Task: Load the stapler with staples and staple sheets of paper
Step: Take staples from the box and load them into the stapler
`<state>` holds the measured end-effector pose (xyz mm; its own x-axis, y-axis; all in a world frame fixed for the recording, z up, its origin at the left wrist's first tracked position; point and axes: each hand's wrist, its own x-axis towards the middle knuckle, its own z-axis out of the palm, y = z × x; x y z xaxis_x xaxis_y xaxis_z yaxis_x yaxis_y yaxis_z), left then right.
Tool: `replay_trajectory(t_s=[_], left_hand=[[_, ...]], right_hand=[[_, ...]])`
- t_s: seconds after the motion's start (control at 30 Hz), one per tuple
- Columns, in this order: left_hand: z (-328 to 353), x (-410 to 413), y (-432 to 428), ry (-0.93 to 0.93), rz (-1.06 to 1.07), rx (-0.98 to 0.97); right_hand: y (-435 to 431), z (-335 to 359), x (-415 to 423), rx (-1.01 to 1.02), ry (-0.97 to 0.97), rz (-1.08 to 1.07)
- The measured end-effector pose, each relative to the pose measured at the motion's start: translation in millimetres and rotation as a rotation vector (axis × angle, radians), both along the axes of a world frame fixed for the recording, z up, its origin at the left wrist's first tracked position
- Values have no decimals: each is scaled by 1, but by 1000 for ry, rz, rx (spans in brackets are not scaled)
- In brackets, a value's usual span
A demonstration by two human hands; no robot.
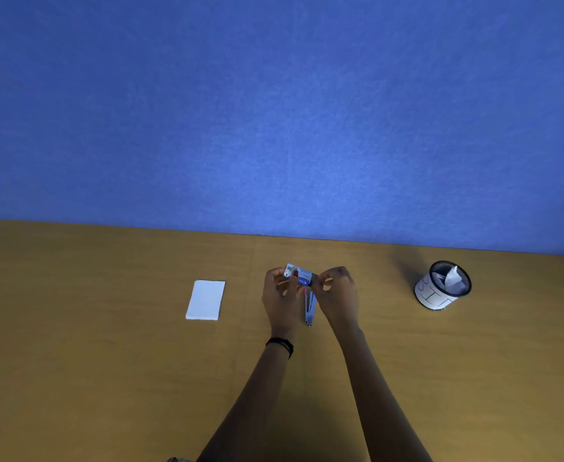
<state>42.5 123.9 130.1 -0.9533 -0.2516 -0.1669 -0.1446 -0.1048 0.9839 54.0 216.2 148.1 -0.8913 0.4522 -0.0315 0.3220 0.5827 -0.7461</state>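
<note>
Here a small staple box (299,275) is held between both hands, slightly tilted and raised above the table (107,361). Its left end is pinched by the curled fingers and thumb of the left hand (282,295), its right end by the fingertips of the right hand (335,291); both grips are narrow and closed on the box. A dark band (280,345) is worn on the left wrist.

Just below the box, the stapler (309,310) is seen in the gap between the hands as a silver metal strip with a trace of red, running towards the table's near edge. Its far end is hidden by the box and fingers, and whether it lies opened cannot be told.

Towards the table's left edge, well apart from the hands, a small white stack of paper (206,299) lies flat. Towards the right edge, near the far edge, a black mesh cup (442,285) wrapped in a white lettered label is stood, with crumpled white paper (453,278) inside it. The table's far edge is met by a blue partition (274,111). Bare wood is left between the hands and each of these things, and along the near edge on either side of the forearms.
</note>
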Motion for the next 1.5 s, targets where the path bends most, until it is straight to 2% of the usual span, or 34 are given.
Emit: replay_trajectory(t_s=[0.4,0.67,0.8,0.93,1.03,1.13,1.27,1.37,1.5], left_hand=[[-4,5,3,-17,61,31],[-4,1,4,-90,80,148],[-2,1,6,-100,76,251],[-4,1,6,-119,75,249],[-5,0,7,-134,85,259],[-5,0,7,-147,82,298],[-5,-3,4,-189,91,374],[-4,-3,2,-210,83,441],[-3,-4,1,-237,67,473]], right_hand=[[-10,0,0,44,-116,-47],[-9,-5,0,49,-2,-52],[-7,-1,0,145,19,-33],[-3,0,0,203,53,-22],[-2,0,0,93,184,-25],[1,-1,-1,-135,308,-89],[7,-7,-3,-454,301,-225],[13,-12,-3,-520,289,-252],[16,-17,1,-482,247,-197]])
